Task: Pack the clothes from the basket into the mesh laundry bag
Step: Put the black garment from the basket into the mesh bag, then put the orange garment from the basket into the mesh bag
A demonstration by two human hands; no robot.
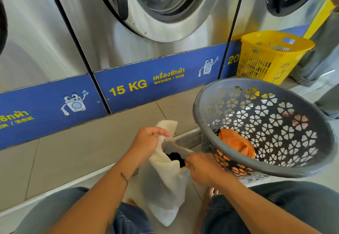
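Mesh laundry bag [165, 184], cream-white, hung between the person's knees just above the floor, its mouth pulled open. A dark garment [177, 157] sat inside near the opening. Left hand [148, 140] gripped the far rim of the mouth, fingers curled over the mesh; right hand [199, 167] pinched the near rim. The hands were apart, each clamped on the bag, stretching the mouth between them.

Grey basket [201, 105], tilted toward the person, stood just beside the bag on the right. An orange garment [236, 144] lay at its bottom.

Step in hand, by my reading: holding the bag open, packing partly done. The next move likely calls for the right hand to let go and reach into the basket for the orange piece, while the left keeps the mouth up.

Beyond: a washer [146, 32] marked 15 KG and a yellow basket [271, 54].
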